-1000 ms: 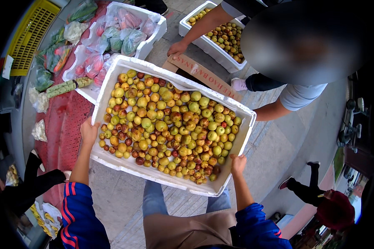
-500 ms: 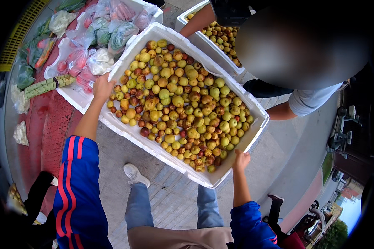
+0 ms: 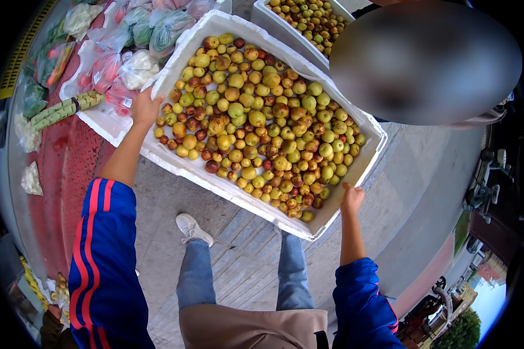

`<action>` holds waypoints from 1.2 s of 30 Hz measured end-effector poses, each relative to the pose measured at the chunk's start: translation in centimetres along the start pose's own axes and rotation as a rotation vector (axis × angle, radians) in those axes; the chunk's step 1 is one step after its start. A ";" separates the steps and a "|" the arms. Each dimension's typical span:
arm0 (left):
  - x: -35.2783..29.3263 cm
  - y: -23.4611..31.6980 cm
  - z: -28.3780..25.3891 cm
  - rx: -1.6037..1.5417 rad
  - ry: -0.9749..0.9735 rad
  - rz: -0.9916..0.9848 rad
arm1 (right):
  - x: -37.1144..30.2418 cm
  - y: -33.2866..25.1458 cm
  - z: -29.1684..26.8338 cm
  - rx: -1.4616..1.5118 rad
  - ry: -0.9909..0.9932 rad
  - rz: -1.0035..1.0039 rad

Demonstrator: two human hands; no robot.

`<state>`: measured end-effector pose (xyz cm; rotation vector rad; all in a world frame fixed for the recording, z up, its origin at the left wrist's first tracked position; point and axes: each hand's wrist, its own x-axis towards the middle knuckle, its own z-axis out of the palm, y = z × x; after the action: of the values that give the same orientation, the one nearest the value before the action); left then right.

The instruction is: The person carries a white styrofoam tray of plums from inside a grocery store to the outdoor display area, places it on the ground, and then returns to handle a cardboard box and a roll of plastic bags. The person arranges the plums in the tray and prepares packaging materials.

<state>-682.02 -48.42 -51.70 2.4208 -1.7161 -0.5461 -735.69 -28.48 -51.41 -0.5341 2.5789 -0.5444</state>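
Foam crate [image 3: 343, 189] of yellow-green fruit [image 3: 256, 119] is held up over the pavement, w/ left hand [image 3: 144, 107] grasping its left rim & right hand [image 3: 351, 196] clenched on the near-right edge. Looks like mid-carry; setting it down next calls for a level, even grip beside the bagged produce [image 3: 128, 64].

I see a white foam box [image 3: 343, 195] filled with small round fruit [image 3: 262, 125] in yellow-green, with many pieces blotched brick red or dark maroon. My sleeves [image 3: 108, 262] are royal blue, with red stripes down the left one. My trousers [image 3: 195, 279] are faded blue denim, the shoe [image 3: 192, 228] is white, and a tan apron [image 3: 253, 328] sits at the lower edge. A second white box [image 3: 273, 17] behind holds the same yellow-green fruit. To my left, clear bags [image 3: 119, 61] show red, pink and green contents on a dull red mat [image 3: 70, 168]. The pavement [image 3: 244, 256] is grey.
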 end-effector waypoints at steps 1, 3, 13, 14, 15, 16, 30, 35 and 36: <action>0.1 1.2 0.1 -0.025 -0.015 0.011 | 0.9 0.3 0.1 -0.024 0.001 0.015; -0.5 2.3 -0.9 -0.066 -0.039 0.018 | 1.4 0.1 -0.1 -0.038 -0.080 0.040; -1.5 2.0 1.0 0.156 -0.055 -0.119 | 1.3 0.8 0.0 -0.104 -0.058 -0.085; -2.0 3.4 0.3 0.208 -0.042 -0.120 | 2.5 2.2 0.3 -0.068 -0.068 -0.115; -2.9 4.6 -0.5 0.258 -0.037 -0.101 | 3.2 3.0 0.5 -0.028 -0.081 -0.147; -4.3 5.3 -1.1 0.310 -0.036 -0.087 | 2.8 2.5 0.3 -0.043 -0.108 -0.147; -25.7 5.8 2.3 -0.475 -0.066 -0.227 | 0.3 0.7 -2.1 -0.108 -0.234 -0.220; -25.5 7.8 2.4 -0.674 -0.026 -0.361 | 0.6 -1.3 -3.8 -0.266 -0.220 -0.228; -25.3 7.9 2.4 -0.677 -0.003 -0.389 | 0.9 -1.6 -4.1 -0.157 -0.213 -0.243</action>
<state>-697.20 -27.33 -45.98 2.2111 -0.8382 -0.9820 -738.04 -29.11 -47.61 -0.9162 2.3797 -0.3418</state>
